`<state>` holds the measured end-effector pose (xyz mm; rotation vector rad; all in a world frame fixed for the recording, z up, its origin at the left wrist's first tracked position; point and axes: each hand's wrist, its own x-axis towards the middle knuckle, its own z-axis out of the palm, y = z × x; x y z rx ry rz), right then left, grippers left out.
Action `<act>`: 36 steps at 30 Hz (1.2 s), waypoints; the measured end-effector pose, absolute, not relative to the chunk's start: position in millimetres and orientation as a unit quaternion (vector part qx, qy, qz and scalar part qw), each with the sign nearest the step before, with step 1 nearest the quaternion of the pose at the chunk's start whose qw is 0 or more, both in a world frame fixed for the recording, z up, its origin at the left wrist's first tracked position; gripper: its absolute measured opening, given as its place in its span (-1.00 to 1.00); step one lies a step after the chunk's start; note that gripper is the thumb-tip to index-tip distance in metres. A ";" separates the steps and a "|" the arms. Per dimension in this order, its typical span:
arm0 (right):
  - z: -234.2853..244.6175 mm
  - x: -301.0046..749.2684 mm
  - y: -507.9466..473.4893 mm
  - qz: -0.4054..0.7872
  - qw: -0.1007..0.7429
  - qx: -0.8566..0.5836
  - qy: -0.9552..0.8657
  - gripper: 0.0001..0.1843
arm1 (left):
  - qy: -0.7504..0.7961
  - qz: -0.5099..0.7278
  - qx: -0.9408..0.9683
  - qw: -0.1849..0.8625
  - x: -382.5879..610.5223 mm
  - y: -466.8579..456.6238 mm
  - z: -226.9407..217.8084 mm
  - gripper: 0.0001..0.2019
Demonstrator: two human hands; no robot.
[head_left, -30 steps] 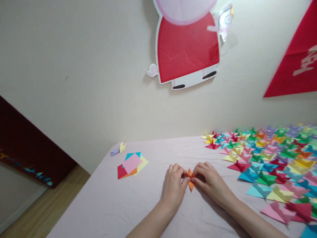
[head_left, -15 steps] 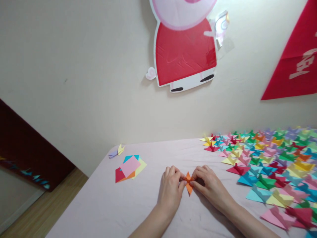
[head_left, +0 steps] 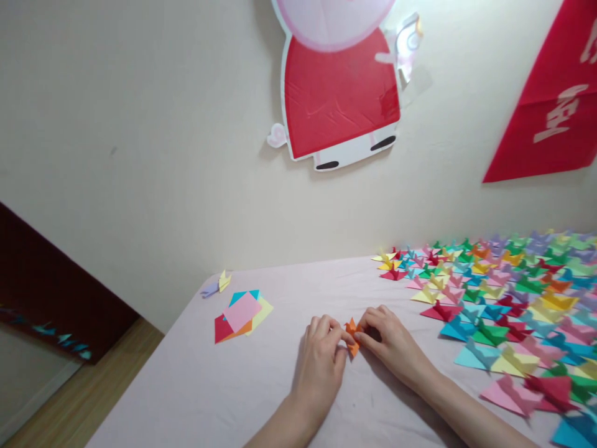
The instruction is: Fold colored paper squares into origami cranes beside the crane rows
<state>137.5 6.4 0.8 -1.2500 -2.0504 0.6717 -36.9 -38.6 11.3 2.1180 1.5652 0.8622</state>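
A small orange folded paper piece lies on the pale pink table between my two hands. My left hand pinches its left side with curled fingers. My right hand pinches its right side, fingers bent over the paper. Both hands rest low on the table surface, and the fingers hide part of the orange piece.
A small stack of flat coloured paper squares lies to the left, with a yellow and purple folded piece behind it. Several rows of folded coloured paper figures cover the table's right side. The table meets the wall; a wooden floor shows at left.
My fingers have closed further over the orange piece, so less of it shows. The view has shifted slightly, and both hands stay in the same spot on the table.
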 end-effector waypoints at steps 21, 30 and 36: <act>5.9 135.6 4.7 0.260 0.289 -0.454 -0.801 -0.87 | 0.589 0.289 0.726 0.206 -32.4 -38.9 13.3 -0.91; 6.8 136.8 3.6 0.269 0.283 -0.453 -0.801 -0.86 | 0.594 0.280 0.734 0.173 -32.1 -39.5 16.8 -0.75; 4.0 137.0 5.9 0.274 0.307 -0.461 -0.786 -0.82 | 0.596 0.312 0.717 0.182 -36.1 -38.9 20.7 -0.79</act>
